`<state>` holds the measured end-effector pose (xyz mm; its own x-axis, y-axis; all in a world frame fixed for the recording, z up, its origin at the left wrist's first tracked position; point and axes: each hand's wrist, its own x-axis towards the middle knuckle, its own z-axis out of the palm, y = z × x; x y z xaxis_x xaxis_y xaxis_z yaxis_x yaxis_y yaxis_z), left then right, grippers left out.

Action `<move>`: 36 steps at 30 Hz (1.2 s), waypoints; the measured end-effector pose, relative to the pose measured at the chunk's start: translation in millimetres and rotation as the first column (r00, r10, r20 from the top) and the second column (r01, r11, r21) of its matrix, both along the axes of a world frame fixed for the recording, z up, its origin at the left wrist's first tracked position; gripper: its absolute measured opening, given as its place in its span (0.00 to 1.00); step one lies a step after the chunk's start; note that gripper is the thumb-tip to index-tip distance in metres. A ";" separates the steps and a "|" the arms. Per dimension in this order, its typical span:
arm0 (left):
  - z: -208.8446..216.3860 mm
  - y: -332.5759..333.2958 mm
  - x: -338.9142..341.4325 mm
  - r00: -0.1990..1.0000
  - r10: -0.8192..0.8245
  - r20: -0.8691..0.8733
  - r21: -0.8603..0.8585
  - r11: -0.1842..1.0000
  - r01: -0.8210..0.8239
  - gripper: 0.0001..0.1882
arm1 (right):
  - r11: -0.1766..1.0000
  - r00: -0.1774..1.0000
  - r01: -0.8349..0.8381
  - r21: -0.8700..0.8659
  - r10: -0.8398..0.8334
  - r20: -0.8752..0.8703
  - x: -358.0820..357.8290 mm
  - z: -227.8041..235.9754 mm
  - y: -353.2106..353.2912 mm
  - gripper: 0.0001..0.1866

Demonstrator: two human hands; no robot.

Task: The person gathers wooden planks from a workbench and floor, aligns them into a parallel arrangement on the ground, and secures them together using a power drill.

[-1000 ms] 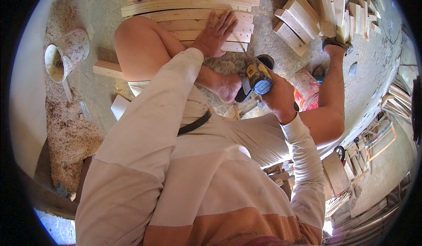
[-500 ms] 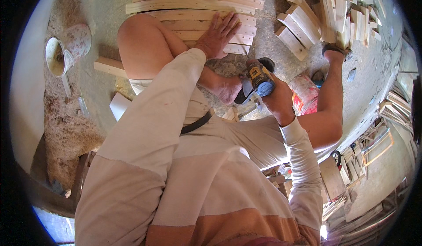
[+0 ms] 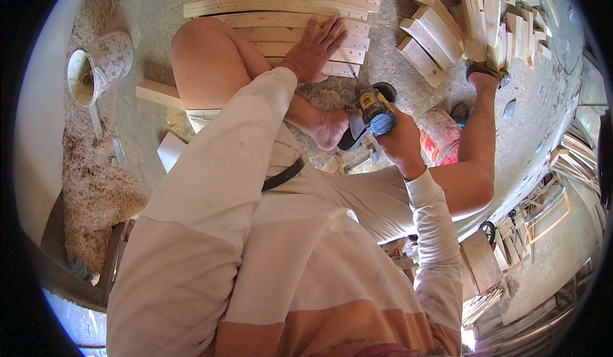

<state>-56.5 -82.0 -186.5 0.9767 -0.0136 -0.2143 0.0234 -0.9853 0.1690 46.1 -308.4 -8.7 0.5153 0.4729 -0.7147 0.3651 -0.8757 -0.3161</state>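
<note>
Wooden slats [image 3: 271, 20] lie side by side on the floor in front of me, with small dark holes or fastener heads along their right ends. Across the nearer slats my left hand [image 3: 313, 50] rests flat, its fingers spread toward the far right. My right hand [image 3: 401, 138] is wrapped round a yellow and black cordless drill [image 3: 372, 105]. The drill's thin bit points away from me, its tip by the right end of the nearest slats; whether it touches the wood I cannot tell. My bent left leg covers the left part of these slats.
Stacked wooden blocks [image 3: 434, 41] stand at the far right. A red and white bucket [image 3: 439, 136] is beside my right leg. At the left are a dirty white bucket [image 3: 82, 79], sawdust [image 3: 96, 191] and a loose wooden bar [image 3: 158, 94]. My sandalled foot [image 3: 332, 130] is close to the drill.
The drill and my right hand have shifted slightly up and to the left, bringing the bit nearer the slat ends. My left hand stays spread on the slats.
</note>
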 end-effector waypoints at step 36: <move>1.1 4.2 -3.6 1.000 -0.016 -0.018 -0.036 0.999 0.016 0.67 | 0.996 0.999 0.035 0.079 -0.034 -0.016 -18.0 10.9 11.4 0.25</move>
